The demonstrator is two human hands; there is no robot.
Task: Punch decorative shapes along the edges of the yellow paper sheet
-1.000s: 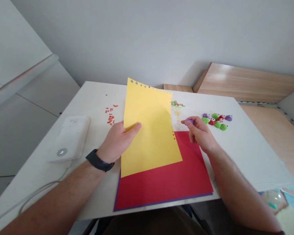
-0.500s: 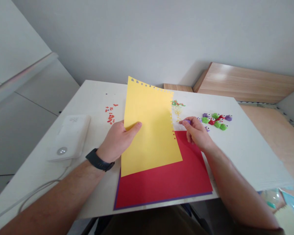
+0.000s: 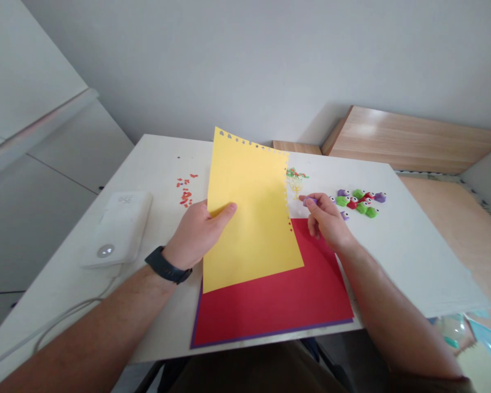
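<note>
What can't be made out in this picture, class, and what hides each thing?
- Head view: purple punch, mostly wrapped by the right hand.
- Head view: fingers of the left hand, behind the yellow sheet.
- Head view: purple sheet, only an edge showing under the red sheet.
- Head view: red scraps, too small for shapes.

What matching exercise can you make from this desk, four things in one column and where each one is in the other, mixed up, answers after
Things:
1. yellow sheet
2. purple punch
3. red sheet
4. white device

Places:
A. flat on the table, partly under another sheet
B. pinched in the right hand
C. held up by the left hand
D. near the table's left edge, by a cable

Pairs: 1-C, 2-B, 3-A, 4-D
</note>
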